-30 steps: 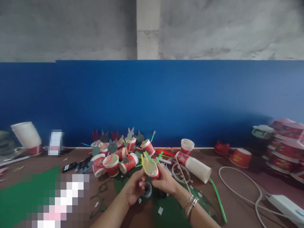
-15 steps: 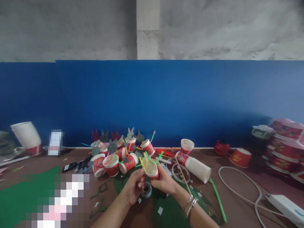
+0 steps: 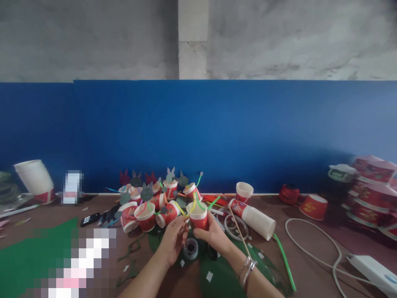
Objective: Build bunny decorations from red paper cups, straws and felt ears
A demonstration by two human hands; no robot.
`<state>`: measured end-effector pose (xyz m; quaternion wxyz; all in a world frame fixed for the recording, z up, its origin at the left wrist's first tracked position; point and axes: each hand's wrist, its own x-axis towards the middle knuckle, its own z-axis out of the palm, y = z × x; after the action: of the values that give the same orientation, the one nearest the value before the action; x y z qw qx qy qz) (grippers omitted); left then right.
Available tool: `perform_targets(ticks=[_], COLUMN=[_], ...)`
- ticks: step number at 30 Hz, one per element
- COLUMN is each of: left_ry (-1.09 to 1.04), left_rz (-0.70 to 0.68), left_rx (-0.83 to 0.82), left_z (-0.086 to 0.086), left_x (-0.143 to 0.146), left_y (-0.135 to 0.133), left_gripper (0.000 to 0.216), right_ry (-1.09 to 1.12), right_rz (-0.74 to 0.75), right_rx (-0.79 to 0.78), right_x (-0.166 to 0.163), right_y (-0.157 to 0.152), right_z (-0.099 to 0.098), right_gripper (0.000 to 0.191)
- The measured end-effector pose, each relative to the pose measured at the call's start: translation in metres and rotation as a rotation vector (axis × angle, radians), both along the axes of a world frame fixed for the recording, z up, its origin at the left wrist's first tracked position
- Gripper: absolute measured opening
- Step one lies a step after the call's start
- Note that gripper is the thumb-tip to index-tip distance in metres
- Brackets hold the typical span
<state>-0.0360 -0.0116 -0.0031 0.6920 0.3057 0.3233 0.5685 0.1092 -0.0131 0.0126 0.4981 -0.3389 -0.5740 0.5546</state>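
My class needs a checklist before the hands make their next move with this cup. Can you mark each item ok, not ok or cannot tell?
1. Paper cup mouth up, gripped by the right hand: ok.
2. Green straw and yellow straw rising above its rim: ok.
3. Left hand close to the cup's left side: ok.
4. Left fingers pinching something firmly: cannot tell; too small to make out.
5. Tape roll close to both hands: ok.
6. Work area free of scraps: not ok; a white scrap and others lie about.
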Motion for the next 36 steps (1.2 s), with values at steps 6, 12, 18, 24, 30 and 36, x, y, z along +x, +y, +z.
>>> perform_targets(ticks=[6,12,18,24,30,36], left_ry=[0.076,0.325,0.431,0.506,0.596,0.706], left_rz=[0.113,0.411,0.436,0.374,0.377,0.409], left_rx=[0.122,0.233,0.283,0.317,0.352,0.39], left_z=[-0.003,-0.002,-0.013,-0.02,-0.025,-0.023], left_x=[0.001,0.0,0.0,0.001,-0.002,-0.006], left_y=[0.001,0.0,0.004,0.007,0.009,0.006], left_gripper=[0.04,0.035,0.031,0.021,0.016,0.019], right_ry=[-0.035,-0.308,-0.505,-0.624,-0.696,-0.814], right_rz=[-0.068,-0.315,-0.398,-0.4,-0.412,-0.488], right_rx=[-0.003,0.029,0.037,0.046,0.045,0.114], right_x=[0.001,0.005,0.002,-0.004,-0.004,-0.007], right_y=[0.009,0.013,0.01,0.01,0.009,0.007], right_z=[-0.014,-0.015,-0.012,-0.02,-0.026,-0.023], right_gripper=[0.047,0.05,0.045,0.04,0.04,0.033])
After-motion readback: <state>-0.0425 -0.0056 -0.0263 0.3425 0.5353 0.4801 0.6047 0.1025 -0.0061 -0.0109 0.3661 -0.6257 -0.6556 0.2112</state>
